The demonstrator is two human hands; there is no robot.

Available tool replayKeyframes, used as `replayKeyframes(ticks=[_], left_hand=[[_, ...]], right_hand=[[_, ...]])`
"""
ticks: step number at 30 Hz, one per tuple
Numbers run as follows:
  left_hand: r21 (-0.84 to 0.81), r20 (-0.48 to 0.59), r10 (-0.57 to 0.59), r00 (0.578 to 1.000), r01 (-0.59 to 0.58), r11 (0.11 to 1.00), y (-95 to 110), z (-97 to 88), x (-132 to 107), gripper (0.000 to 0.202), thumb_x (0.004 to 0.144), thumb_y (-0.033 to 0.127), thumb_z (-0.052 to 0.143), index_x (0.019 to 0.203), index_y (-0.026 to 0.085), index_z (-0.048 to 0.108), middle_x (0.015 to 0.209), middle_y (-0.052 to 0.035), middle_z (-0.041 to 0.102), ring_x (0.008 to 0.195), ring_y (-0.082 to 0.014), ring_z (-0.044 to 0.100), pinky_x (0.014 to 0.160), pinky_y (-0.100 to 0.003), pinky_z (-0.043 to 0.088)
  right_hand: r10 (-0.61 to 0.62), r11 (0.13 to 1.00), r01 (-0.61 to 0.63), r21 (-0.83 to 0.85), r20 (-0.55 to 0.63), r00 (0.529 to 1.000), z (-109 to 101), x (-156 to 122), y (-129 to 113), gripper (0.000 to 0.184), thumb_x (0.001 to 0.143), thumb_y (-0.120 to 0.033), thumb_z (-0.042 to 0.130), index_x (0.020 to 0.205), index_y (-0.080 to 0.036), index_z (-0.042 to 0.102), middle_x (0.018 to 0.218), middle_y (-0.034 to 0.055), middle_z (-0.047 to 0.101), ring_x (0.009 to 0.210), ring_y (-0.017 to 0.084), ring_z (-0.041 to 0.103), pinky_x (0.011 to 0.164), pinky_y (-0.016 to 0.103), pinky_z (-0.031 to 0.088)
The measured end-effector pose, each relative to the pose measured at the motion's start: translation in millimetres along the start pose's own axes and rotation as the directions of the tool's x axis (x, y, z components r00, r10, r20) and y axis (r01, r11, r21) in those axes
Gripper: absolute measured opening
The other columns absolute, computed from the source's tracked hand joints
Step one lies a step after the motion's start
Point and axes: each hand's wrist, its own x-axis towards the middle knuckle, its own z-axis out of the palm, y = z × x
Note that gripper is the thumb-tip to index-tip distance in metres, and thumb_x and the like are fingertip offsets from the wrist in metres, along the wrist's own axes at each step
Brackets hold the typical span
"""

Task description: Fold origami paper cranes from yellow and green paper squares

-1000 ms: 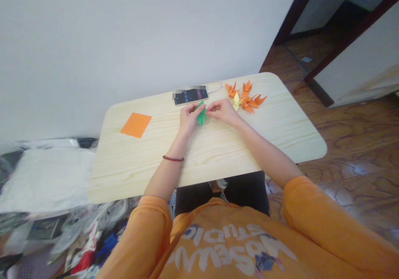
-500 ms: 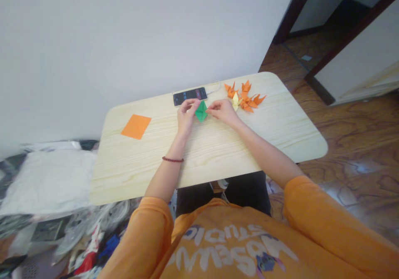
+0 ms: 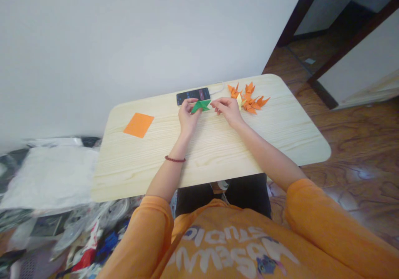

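Note:
A small piece of green folded paper (image 3: 201,105) is pinched in my left hand (image 3: 188,114), between the thumb and fingers at its left side. It shows a pointed, layered shape with two tips toward the right. My right hand (image 3: 228,109) is just right of those tips, its fingers bent and slightly parted. Nothing shows in them, and I see no clear contact with the paper. Behind the right hand sit several folded orange paper figures (image 3: 250,100) and a yellow one (image 3: 239,100), partly hidden by that hand.
A flat orange paper square (image 3: 139,125) lies on the left of the light wooden table (image 3: 140,166). A lit phone (image 3: 193,95) with a white cable (image 3: 218,89) lies behind my hands, near the wall. Piled items and a white bag (image 3: 52,175) are at the left.
The green paper has turned from an upright diamond to a flatter, sideways shape in my left hand. My right fingers have come off its right corner. The view has shifted slightly.

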Motion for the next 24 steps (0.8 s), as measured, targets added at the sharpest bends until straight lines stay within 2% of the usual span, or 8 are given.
replayKeyframes(ticks=[3, 6, 8, 14, 20, 24], left_hand=[[0.112, -0.012, 0.079, 0.997, -0.077, 0.991, 6.2, -1.1, -3.9, 0.023, 0.071, 0.014, 0.063, 0.092, 0.021, 0.059, 0.086, -0.0030, 0.069, 0.082, -0.0151, 0.066, 0.072, -0.025, 0.049], [0.225, -0.007, 0.164, 0.986, -0.158, 0.961, 11.1, -1.4, -10.3, 0.025, 0.073, 0.012, 0.063, 0.095, 0.023, 0.061, 0.088, -0.0016, 0.070, 0.085, -0.0159, 0.065, 0.077, -0.027, 0.048], [0.288, 0.008, 0.219, 0.976, -0.212, 0.934, 13.0, -1.4, -14.4, 0.028, 0.072, 0.011, 0.065, 0.097, 0.025, 0.062, 0.088, -0.0010, 0.070, 0.086, -0.0171, 0.064, 0.080, -0.029, 0.048], [0.377, 0.077, 0.357, 0.931, -0.359, 0.854, 16.2, 1.4, -23.2, 0.022, 0.076, 0.015, 0.065, 0.096, 0.024, 0.065, 0.094, -0.0043, 0.070, 0.098, -0.0212, 0.060, 0.086, -0.032, 0.047], [0.380, 0.074, 0.426, 0.902, -0.421, 0.824, 15.9, 3.6, -25.8, 0.013, 0.081, 0.021, 0.062, 0.092, 0.023, 0.067, 0.096, -0.0057, 0.070, 0.098, -0.0212, 0.061, 0.088, -0.034, 0.047], [0.394, 0.080, 0.476, 0.876, -0.466, 0.792, 9.4, 2.6, -24.2, 0.013, 0.081, 0.021, 0.061, 0.092, 0.023, 0.067, 0.094, -0.0058, 0.070, 0.096, -0.0212, 0.061, 0.089, -0.036, 0.047]], right_hand=[[-0.136, 0.989, 0.134, -0.067, -0.016, 0.991, -0.7, -2.5, -4.3, 0.028, 0.071, -0.044, 0.069, 0.080, -0.018, 0.067, 0.078, 0.0031, 0.066, 0.068, 0.012, 0.059, 0.057, 0.022, 0.050], [-0.259, 0.953, 0.262, -0.151, 0.040, 0.965, 0.1, -8.0, -8.6, 0.031, 0.066, -0.038, 0.075, 0.089, -0.020, 0.068, 0.094, 0.0043, 0.066, 0.080, 0.014, 0.061, 0.067, 0.026, 0.054], [-0.305, 0.929, 0.311, -0.202, 0.058, 0.950, 1.0, -11.6, -10.0, 0.027, 0.067, -0.035, 0.073, 0.090, -0.020, 0.068, 0.095, 0.0044, 0.066, 0.082, 0.015, 0.061, 0.072, 0.028, 0.055], [-0.365, 0.887, 0.349, -0.303, 0.005, 0.931, 1.8, -17.6, -11.4, 0.009, 0.074, -0.024, 0.064, 0.082, -0.020, 0.066, 0.087, 0.0041, 0.065, 0.078, 0.016, 0.060, 0.076, 0.031, 0.055], [-0.398, 0.864, 0.369, -0.343, -0.014, 0.917, 2.6, -20.5, -13.5, 0.010, 0.075, -0.020, 0.060, 0.084, -0.021, 0.066, 0.088, 0.0033, 0.066, 0.082, 0.016, 0.060, 0.076, 0.029, 0.054], [-0.394, 0.883, 0.365, -0.296, -0.043, 0.918, 4.3, -19.9, -10.2, 0.008, 0.076, -0.022, 0.061, 0.083, -0.020, 0.066, 0.087, 0.0025, 0.065, 0.082, 0.015, 0.061, 0.077, 0.029, 0.053]])
